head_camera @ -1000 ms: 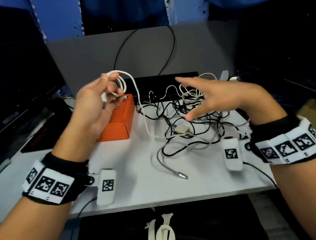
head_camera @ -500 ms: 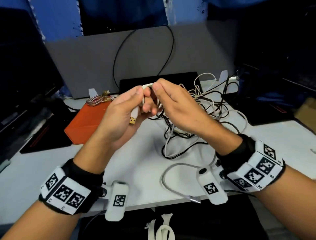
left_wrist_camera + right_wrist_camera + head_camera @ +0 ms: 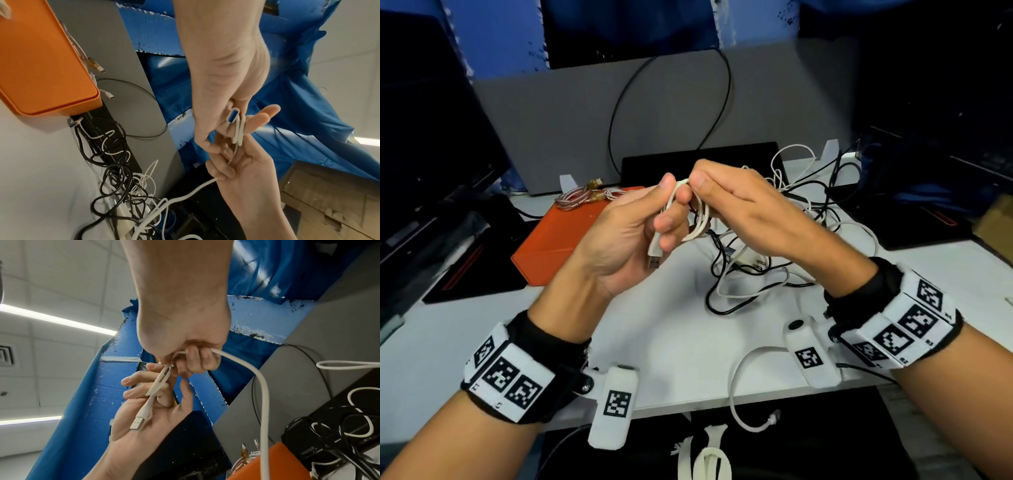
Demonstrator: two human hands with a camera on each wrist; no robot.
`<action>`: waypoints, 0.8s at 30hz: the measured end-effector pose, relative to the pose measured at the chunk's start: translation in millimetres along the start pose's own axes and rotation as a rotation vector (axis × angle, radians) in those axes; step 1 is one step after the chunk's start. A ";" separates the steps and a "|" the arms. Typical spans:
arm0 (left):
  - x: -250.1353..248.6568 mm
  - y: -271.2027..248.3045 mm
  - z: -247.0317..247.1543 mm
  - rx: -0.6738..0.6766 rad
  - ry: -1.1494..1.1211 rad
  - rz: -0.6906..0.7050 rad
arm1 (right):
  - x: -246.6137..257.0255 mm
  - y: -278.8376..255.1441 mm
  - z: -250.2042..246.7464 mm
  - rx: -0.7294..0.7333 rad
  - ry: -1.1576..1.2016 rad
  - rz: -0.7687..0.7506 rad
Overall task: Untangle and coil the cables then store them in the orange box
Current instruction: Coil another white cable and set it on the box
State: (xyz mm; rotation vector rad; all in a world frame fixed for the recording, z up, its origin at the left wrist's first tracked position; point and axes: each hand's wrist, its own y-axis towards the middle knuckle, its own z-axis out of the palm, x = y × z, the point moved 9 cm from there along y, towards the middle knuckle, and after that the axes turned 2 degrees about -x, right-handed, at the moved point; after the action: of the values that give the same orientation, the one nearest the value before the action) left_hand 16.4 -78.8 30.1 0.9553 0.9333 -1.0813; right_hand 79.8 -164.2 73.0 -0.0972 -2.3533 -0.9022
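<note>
Holding a white USB cable (image 3: 697, 216) between them above the white table (image 3: 681, 335), both hands work at chest height in front of the person. The left hand (image 3: 626, 236) pinches 2 or 3 small loops of it between thumb and fingers, and the USB-A plug (image 3: 654, 261) hangs down below the palm. The right hand (image 3: 739, 202) has its fingers curled around the same cable just beside the loops; in the right wrist view the free length leaves this fist and runs down toward the cable tangle (image 3: 774, 253) on the table, to the right of and behind the hands. The loops stand nearly upright, with the long axis vertical. The orange box (image 3: 558, 240) lies to the left, nearer the left hand, and a braided cable (image 3: 578, 197) already rests on its far edge. I judge that the coiling is only begun, because the rest must come from the right side.
</note>
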 end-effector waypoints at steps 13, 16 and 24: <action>-62.6 -12.4 -43.7 -0.349 0.035 0.402 | -28.0 -15.3 45.7 0.395 -0.078 0.232; -69.9 -16.6 -44.2 -0.440 0.349 0.462 | -11.2 -31.0 66.6 0.584 0.130 0.289; -55.3 -11.0 -38.7 -0.397 0.537 0.420 | 18.0 -33.8 68.1 0.643 0.040 0.183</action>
State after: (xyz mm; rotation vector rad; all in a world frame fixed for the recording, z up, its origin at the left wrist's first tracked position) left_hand -11.0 -29.2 68.4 1.0596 1.2526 -0.2627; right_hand 20.8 -149.8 23.8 -0.0301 -2.4319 -0.0388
